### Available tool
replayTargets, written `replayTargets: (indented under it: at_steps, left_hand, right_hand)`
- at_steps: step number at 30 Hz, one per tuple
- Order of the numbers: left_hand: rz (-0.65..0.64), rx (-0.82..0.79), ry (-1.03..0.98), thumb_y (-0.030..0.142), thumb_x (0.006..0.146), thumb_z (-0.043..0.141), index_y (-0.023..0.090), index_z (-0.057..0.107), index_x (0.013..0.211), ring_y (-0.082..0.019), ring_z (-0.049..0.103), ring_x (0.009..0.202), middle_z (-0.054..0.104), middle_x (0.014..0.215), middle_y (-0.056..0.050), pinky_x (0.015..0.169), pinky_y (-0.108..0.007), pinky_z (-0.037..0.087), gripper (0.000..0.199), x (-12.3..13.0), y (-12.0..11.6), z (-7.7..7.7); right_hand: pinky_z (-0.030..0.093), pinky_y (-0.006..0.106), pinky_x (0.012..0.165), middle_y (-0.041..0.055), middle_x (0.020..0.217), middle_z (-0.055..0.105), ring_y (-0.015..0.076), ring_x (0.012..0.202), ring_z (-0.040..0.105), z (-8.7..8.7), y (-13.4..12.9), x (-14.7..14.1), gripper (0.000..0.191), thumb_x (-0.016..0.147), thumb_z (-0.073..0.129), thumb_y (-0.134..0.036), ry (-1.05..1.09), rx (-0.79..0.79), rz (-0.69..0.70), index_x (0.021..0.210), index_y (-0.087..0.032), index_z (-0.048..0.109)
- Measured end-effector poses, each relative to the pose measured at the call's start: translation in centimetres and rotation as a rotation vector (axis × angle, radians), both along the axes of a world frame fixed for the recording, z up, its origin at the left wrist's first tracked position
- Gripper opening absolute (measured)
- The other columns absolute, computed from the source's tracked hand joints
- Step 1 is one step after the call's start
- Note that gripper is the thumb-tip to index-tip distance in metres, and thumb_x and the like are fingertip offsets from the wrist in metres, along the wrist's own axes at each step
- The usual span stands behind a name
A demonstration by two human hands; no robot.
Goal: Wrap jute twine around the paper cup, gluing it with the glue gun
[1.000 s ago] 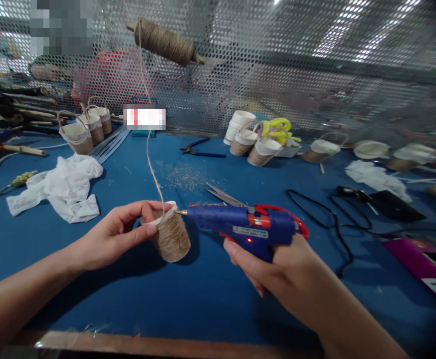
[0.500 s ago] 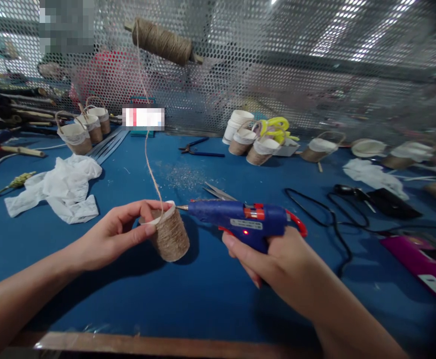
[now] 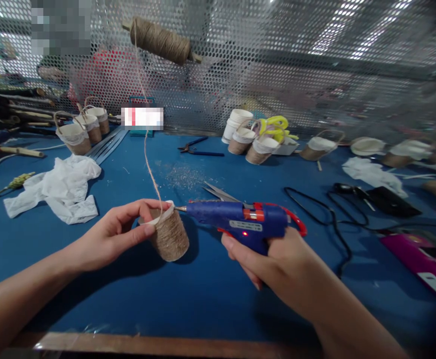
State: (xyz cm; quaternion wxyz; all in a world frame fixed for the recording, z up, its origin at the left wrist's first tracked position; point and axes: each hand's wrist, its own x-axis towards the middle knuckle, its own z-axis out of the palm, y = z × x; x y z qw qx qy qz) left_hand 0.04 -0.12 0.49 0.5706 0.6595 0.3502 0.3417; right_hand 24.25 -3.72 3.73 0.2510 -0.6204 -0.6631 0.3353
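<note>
Reading the glue gun's point(image 3: 233, 212) label point(image 3: 245, 226) is impossible.

On your bench point(image 3: 203, 309), crumpled white fabric point(image 3: 63, 182) lay near a yellowish sprig point(image 3: 20, 181); blue-handled pliers point(image 3: 206, 153) rested farther back, a flat black object point(image 3: 395, 208) to your right.

Place: craft workshop | blue workbench point(image 3: 128, 309) before perforated metal screen point(image 3: 278, 75) — big twine spool point(image 3: 160, 41) up against it | pliers point(image 3: 207, 153), scissors point(image 3: 221, 195) mid-bench | glue gun point(image 3: 233, 214) near | power strip point(image 3: 408, 257) right — twine-covered cups point(image 3: 79, 145) far left
</note>
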Motion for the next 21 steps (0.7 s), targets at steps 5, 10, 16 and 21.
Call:
replayTargets:
  at_steps: [5, 10, 16, 21]
  left_hand:
    - [-0.006, 0.001, -0.019, 0.023, 0.085, 0.052, 0.015, 0.051, 0.07, -0.025, 0.048, 0.119, 0.055, 0.127, -0.011, 0.099, -0.039, 0.034, 0.017, 0.08, -0.01, 0.05]
    - [-0.003, -0.015, -0.047, 0.024, 0.085, 0.052, 0.015, 0.05, 0.068, -0.025, 0.049, 0.118, 0.056, 0.126, -0.011, 0.097, -0.038, 0.035, 0.019, 0.24, 0.12, 0.07]
    - [-0.016, -0.04, -0.069, 0.022, 0.085, 0.052, 0.015, 0.052, 0.072, -0.024, 0.047, 0.119, 0.053, 0.13, -0.01, 0.099, -0.038, 0.033, 0.015, 0.03, 0.05, -0.18]
    - [-0.026, -0.037, -0.087, 0.021, 0.086, 0.052, 0.015, 0.052, 0.072, -0.024, 0.046, 0.122, 0.053, 0.129, -0.01, 0.1, -0.037, 0.032, 0.015, 0.03, 0.04, -0.34]
  right_hand:
    - [0.042, 0.023, 0.039, -0.0066, 0.036, 0.042, 0.0093, 0.034, 0.044, 0.25, -0.8, -0.14, 0.033, 0.081, 0.05, -0.034, -0.024, 0.059, 0.04, 0.051, -0.023, 0.039]
    - [0.04, 0.024, 0.038, -0.0068, 0.035, 0.043, 0.0102, 0.033, 0.044, -0.01, -1.0, -0.08, 0.027, 0.081, 0.049, -0.031, -0.055, 0.138, 0.138, 0.055, -0.023, 0.043]
    - [0.043, 0.026, 0.043, -0.0042, 0.039, 0.046, 0.0146, 0.042, 0.052, -0.5, -1.11, -0.25, 0.024, 0.081, 0.047, -0.034, -0.11, 0.206, 0.174, 0.061, -0.022, 0.052]
    - [0.046, 0.027, 0.048, -0.0036, 0.04, 0.047, 0.016, 0.047, 0.055, -0.56, -1.03, -0.58, 0.022, 0.077, 0.051, -0.031, -0.101, 0.23, 0.15, 0.056, -0.023, 0.049]
